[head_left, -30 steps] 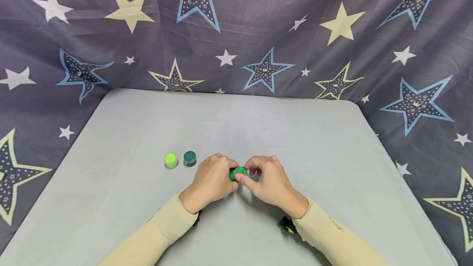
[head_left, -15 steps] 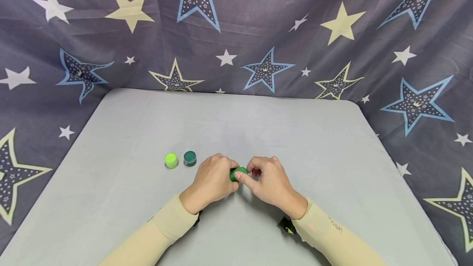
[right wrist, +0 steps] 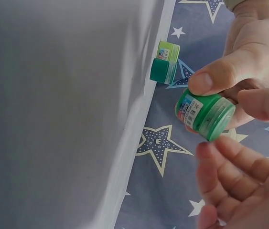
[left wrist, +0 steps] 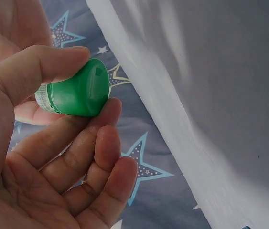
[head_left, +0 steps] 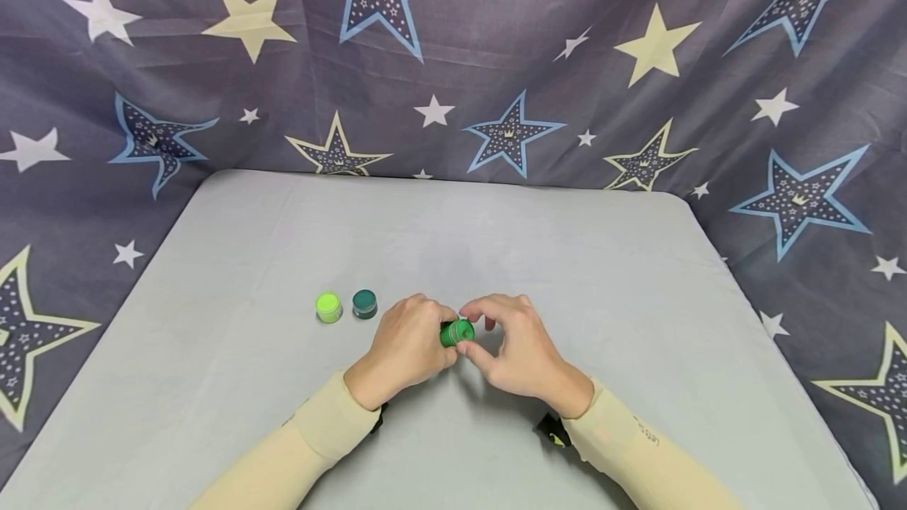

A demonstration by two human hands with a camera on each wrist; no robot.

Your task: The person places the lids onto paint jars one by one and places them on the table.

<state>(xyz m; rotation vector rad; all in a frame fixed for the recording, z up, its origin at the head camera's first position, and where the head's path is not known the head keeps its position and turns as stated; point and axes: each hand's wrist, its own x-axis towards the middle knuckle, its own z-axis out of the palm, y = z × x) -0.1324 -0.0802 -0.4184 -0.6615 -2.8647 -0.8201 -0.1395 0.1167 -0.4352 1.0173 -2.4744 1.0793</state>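
My left hand point(head_left: 407, 341) grips a small green paint jar point(head_left: 453, 333) tipped on its side, its capped end facing right. In the left wrist view the left thumb lies over the jar point(left wrist: 79, 90) and the fingertips support it from below. A white printed label point(right wrist: 190, 109) and the clear-edged cap point(right wrist: 219, 119) show in the right wrist view. My right hand point(head_left: 520, 349) is spread around the cap, with thumb and index finger apart on either side. Its fingertips are very near the cap; whether they touch it, I cannot tell.
A lime-green paint jar point(head_left: 329, 307) and a dark teal paint jar point(head_left: 364, 304) stand side by side left of the hands. The grey-covered table point(head_left: 567, 250) reaches back to a star-patterned cloth point(head_left: 453, 46) hanging behind it.
My right fingers and thumb have spread from the cap, which shows more now. The left hand has kept its hold on the jar. The other jars have not moved.
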